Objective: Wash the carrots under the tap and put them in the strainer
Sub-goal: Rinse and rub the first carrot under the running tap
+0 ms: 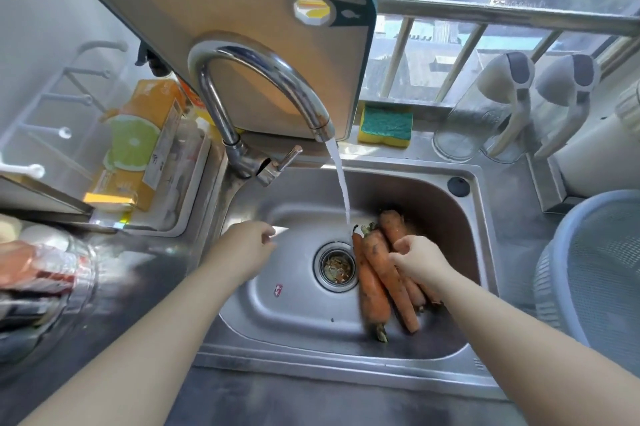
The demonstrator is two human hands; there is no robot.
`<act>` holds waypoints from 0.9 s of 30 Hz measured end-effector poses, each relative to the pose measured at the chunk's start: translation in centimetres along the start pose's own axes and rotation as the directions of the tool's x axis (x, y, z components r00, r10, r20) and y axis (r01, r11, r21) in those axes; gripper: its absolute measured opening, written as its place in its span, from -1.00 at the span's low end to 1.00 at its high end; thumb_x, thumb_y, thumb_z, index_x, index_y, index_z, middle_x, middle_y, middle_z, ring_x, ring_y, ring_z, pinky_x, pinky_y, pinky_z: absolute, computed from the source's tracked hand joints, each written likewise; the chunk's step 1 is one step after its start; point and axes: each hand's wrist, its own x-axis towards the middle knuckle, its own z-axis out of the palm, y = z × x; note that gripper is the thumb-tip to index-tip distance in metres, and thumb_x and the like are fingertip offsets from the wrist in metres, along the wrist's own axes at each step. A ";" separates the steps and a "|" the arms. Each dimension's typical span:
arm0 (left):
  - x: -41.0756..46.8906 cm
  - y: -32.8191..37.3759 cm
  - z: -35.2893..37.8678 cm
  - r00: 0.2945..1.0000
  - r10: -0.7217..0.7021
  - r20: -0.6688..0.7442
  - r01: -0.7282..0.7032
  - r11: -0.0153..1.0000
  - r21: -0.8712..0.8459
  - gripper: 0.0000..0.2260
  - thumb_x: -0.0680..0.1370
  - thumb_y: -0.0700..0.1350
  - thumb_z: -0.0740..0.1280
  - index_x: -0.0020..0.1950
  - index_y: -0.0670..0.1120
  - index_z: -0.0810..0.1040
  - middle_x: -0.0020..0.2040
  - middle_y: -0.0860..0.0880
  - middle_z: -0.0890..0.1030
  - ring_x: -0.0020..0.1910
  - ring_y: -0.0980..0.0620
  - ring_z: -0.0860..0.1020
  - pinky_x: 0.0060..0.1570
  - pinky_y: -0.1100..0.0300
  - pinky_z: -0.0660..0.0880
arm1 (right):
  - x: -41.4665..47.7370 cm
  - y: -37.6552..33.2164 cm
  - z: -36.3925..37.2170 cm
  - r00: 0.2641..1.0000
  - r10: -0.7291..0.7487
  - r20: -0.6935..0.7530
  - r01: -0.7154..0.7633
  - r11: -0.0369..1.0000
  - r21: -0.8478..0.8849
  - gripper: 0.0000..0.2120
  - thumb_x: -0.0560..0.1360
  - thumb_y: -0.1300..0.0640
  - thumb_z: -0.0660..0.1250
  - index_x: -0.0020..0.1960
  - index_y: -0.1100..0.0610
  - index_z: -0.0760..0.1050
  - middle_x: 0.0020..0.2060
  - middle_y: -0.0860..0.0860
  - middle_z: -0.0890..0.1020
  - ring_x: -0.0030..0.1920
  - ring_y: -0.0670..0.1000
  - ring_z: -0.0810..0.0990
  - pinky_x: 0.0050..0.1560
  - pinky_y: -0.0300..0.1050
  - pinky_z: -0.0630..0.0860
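Observation:
Several dirty orange carrots [375,282] lie bunched in the steel sink [298,308], just right of the drain [336,266]. Water runs from the curved chrome tap [256,79] and lands at the carrots' top ends. My right hand [417,261] hovers over the bunch with fingers curled, touching or nearly touching one carrot; I cannot tell if it grips. My left hand [247,245] hangs over the sink's left side, fingers loosely apart, holding nothing. The pale blue strainer [595,273] stands on the counter at the right, with nothing visible inside it.
A green-edged cutting board [221,20] leans behind the tap. A yellow-green sponge [386,126] lies on the sill. An orange box [142,145] sits in a tray at the left. Glass jars with grey lids [512,103] stand at the back right. Packaged food lies at the far left.

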 end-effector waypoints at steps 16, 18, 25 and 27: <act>-1.9 1.8 3.8 0.975 -0.055 0.214 0.076 0.993 -0.092 -0.65 0.58 0.01 0.25 0.36 0.00 0.46 0.21 0.07 0.57 0.16 0.05 0.53 0.22 0.18 0.42 | 1.3 2.0 3.8 0.996 0.051 -0.070 -0.068 0.958 -0.278 -0.67 0.47 -0.13 0.31 0.06 0.11 0.47 0.01 0.06 0.63 0.04 0.12 0.60 -0.15 -0.10 0.44; -1.8 2.7 3.8 0.970 -0.036 0.242 0.082 0.980 -0.182 -0.65 0.59 0.00 0.25 0.36 -0.04 0.48 0.24 0.02 0.56 0.15 0.04 0.55 0.20 0.20 0.42 | 0.5 1.5 2.6 0.996 0.006 -0.091 -0.024 0.981 -0.191 -0.65 0.47 -0.11 0.31 0.09 0.13 0.48 0.00 0.07 0.63 0.03 0.13 0.59 -0.15 -0.10 0.43; -1.1 8.4 4.8 0.845 -0.117 0.522 0.533 0.256 -0.806 -0.64 0.64 -0.02 0.17 0.40 -0.13 0.35 0.35 -0.14 0.46 0.30 -0.11 0.46 0.19 0.03 0.38 | -2.6 -3.7 0.2 0.994 -0.013 0.113 0.001 0.994 0.107 -0.60 0.54 -0.07 0.24 0.17 0.24 0.43 0.11 0.15 0.59 0.12 0.15 0.56 -0.08 -0.14 0.37; 0.0 9.8 5.8 0.848 -0.094 0.521 0.530 0.117 -0.840 -0.64 0.64 0.00 0.17 0.38 -0.13 0.37 0.31 -0.16 0.50 0.29 -0.15 0.47 0.18 0.02 0.40 | -3.7 -5.0 0.0 0.989 -0.037 0.145 0.016 0.990 0.140 -0.67 0.55 -0.04 0.23 0.09 0.24 0.42 0.03 0.16 0.60 0.01 0.15 0.59 -0.11 -0.14 0.42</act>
